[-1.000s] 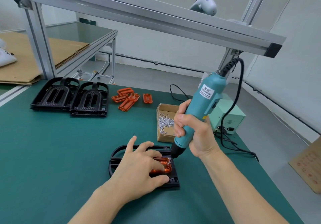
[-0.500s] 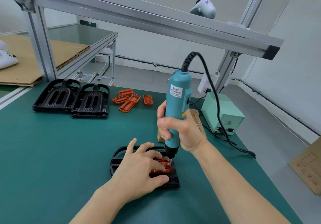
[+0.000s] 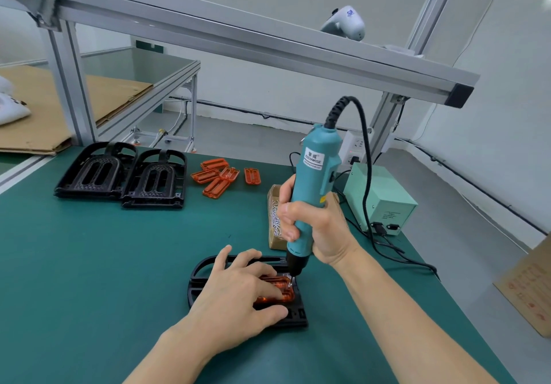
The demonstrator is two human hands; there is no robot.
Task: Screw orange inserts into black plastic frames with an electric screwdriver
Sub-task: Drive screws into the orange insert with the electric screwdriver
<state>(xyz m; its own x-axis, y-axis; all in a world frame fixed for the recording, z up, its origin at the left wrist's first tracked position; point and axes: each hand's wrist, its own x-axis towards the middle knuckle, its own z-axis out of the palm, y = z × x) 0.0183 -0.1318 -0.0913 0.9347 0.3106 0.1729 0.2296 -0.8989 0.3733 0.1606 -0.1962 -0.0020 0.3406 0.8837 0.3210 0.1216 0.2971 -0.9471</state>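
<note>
Near the desk's (image 3: 89, 264) front edge, the left hand (image 3: 238, 291) presses flat, fingers spread, on an orange insert (image 3: 275, 289) seated in a black frame (image 3: 293, 313). The right hand (image 3: 316, 228) grips the electric screwdriver (image 3: 313, 187), bit at the insert's corner. Two bare frames (image 3: 122, 172) and loose inserts (image 3: 222, 176) wait along the far edge.

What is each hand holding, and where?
The right hand grips the screwdriver round its lower body. The left hand holds nothing; its fingers press flat on the orange insert in the frame.
</note>
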